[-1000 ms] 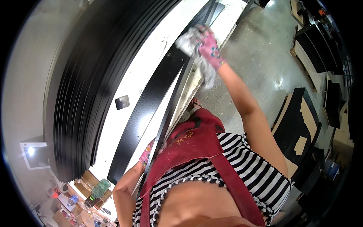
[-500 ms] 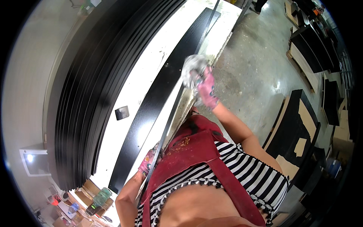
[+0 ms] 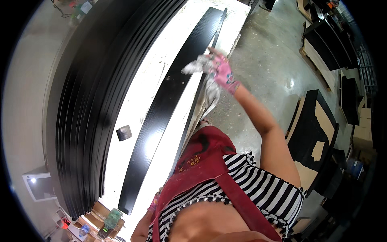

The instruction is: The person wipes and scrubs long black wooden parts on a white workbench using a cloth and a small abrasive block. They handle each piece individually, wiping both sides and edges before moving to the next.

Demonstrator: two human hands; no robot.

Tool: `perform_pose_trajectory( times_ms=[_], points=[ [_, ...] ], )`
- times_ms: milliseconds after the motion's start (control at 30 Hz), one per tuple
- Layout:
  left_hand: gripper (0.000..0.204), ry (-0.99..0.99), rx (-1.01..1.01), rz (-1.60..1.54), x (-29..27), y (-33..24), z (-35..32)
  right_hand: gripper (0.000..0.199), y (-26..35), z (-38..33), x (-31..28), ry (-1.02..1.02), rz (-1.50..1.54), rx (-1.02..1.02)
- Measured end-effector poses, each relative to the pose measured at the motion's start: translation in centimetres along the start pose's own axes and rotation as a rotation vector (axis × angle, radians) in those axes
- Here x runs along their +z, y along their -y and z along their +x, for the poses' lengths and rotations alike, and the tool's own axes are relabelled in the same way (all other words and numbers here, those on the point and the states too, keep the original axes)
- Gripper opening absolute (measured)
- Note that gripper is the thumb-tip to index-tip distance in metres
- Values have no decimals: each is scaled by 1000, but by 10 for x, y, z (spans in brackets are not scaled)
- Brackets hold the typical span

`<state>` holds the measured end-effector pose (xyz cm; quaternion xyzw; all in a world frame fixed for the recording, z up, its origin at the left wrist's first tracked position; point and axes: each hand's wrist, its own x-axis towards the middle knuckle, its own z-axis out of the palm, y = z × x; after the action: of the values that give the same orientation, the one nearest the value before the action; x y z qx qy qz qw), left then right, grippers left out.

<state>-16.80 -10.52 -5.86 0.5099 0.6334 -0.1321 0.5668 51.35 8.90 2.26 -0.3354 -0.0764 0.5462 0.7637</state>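
Open cardboard box: at lower left the box (image 3: 98, 209) sat past the near end of the bench; a green see-through bottle (image 3: 113, 218) lay at its right side, and the box's contents were too small to make out
White bench: the bench (image 3: 116, 171) ran from lower left to upper right, with a stack of black boards (image 3: 80, 133) standing along its left side
Wide black board: this board (image 3: 158, 117) lay lengthwise on the bench, with white surface showing along both long sides; a small dark square block (image 3: 124, 133) rested between it and the stack
Narrow black strip: the strip (image 3: 189, 121) ran along the bench's right edge, its far end near the far end of the wide board
Right hand: this pink-gloved hand (image 3: 224, 74) reached to the strip's upper part, its fingers clamped on a crumpled grey cloth (image 3: 212, 93) that spread toward the wide board and hung past the strip
Grey floor: the floor (image 3: 258, 76) stretched wide beside the bench's right edge, up to a black panel (image 3: 304, 127) with tan patches
Left hand: this hand (image 3: 155, 201) was mostly hidden by a red apron (image 3: 201, 173); whether its fingers were apart or together could not be told
Hard to see: motion blurred the cloth, so its contact with the strip was unclear, and the apron covered the strip's near end
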Motion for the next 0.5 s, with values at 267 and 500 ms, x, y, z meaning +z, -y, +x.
perform_pose_trajectory(
  times_ms=[267, 500],
  points=[
    [48, -19, -107, 111, 8, 15, -9, 42, 115, 173, -88, -14, -1803, -1139],
    [48, -28, -168, 127, 19, 34, -31, 34, 173, 233, -88, -427, -2073, -451]
  ],
)
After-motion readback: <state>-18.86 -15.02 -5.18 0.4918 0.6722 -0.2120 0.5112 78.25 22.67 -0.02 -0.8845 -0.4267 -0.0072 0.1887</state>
